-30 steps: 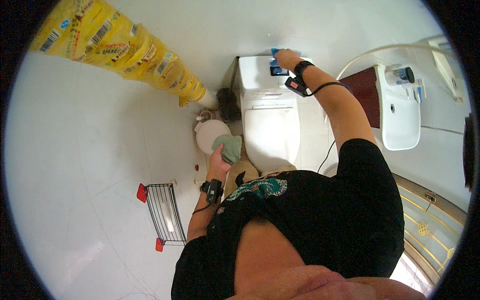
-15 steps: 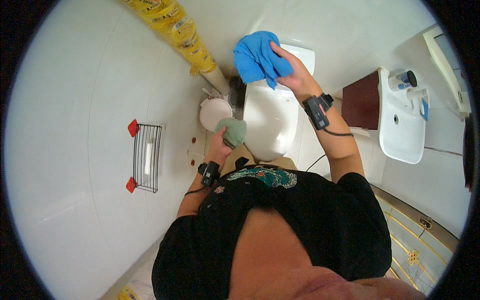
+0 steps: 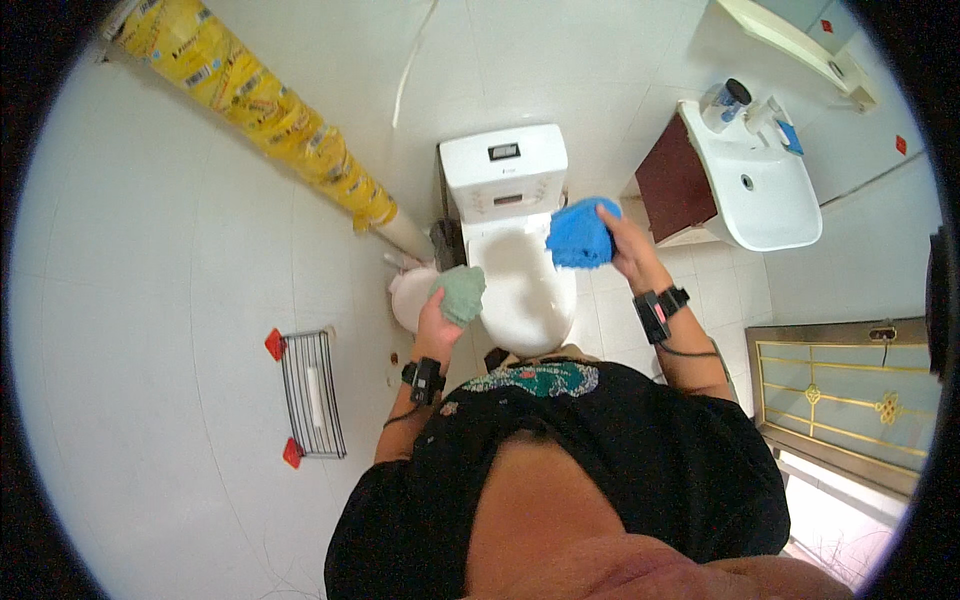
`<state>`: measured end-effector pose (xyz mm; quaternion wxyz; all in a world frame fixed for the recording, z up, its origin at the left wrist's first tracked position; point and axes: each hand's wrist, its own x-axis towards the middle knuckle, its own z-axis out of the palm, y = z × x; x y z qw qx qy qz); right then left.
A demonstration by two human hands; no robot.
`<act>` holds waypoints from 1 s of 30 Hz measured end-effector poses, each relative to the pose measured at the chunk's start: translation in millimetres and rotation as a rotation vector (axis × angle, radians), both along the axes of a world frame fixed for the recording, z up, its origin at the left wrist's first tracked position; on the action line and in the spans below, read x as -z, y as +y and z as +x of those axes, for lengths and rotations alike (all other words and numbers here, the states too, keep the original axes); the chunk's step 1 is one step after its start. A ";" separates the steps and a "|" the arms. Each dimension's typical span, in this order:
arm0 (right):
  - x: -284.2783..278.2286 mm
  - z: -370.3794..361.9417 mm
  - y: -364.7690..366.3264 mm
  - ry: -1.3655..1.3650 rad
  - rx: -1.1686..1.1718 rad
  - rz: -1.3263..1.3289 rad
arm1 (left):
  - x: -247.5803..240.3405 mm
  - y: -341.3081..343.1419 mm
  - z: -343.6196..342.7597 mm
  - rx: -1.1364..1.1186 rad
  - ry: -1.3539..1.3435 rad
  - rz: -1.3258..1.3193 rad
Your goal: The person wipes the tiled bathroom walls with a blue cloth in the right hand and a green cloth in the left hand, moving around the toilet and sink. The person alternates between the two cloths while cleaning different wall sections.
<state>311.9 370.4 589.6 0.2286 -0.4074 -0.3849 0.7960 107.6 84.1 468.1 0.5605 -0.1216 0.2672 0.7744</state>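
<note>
Two hands hold two cloths, one each: the left hand (image 3: 437,325) pinches a folded green cloth (image 3: 463,294), thumb on top, and the right hand (image 3: 632,252) grips a folded blue cloth (image 3: 580,236) at its right edge, thumb over it. Each wrist bears one black strapped device, the left one (image 3: 424,381) and the right one (image 3: 655,316). Between and beyond the grips stands one white toilet (image 3: 520,290); one washbasin (image 3: 785,215) lies beyond the right grip to its right, with one black-lidded container (image 3: 727,105) on it. Left of the left grip are one black wire rack (image 3: 335,420) with two red mounts, one at each end, and, farther beyond, one pipe wrapped in yellow plastic (image 3: 265,120). Two gold knot ornaments show on the door (image 3: 850,395) right of the right grip. The green cloth hides the left hand's fingertips and partly covers a pale round bin (image 3: 408,300) just beside it; the blue cloth overlaps the toilet's right edge, and whether they touch cannot be told. A dark object (image 3: 447,243) behind the bin is hard to make out, and the dark rim cuts off the door.
</note>
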 end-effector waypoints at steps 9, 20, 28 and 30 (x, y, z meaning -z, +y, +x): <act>-25.7 39.0 -3.9 -0.018 -0.038 0.254 | -11.0 12.0 6.4 -0.028 -0.047 -0.079; -6.4 99.5 116.3 0.172 -0.098 -0.088 | -18.9 130.3 96.8 -0.001 -0.088 -0.093; -14.7 144.4 205.4 0.239 -0.087 -0.173 | -63.9 239.0 152.7 0.006 0.113 0.083; -14.9 147.0 217.0 0.254 -0.036 -0.219 | -72.5 254.5 146.0 -0.053 0.122 0.060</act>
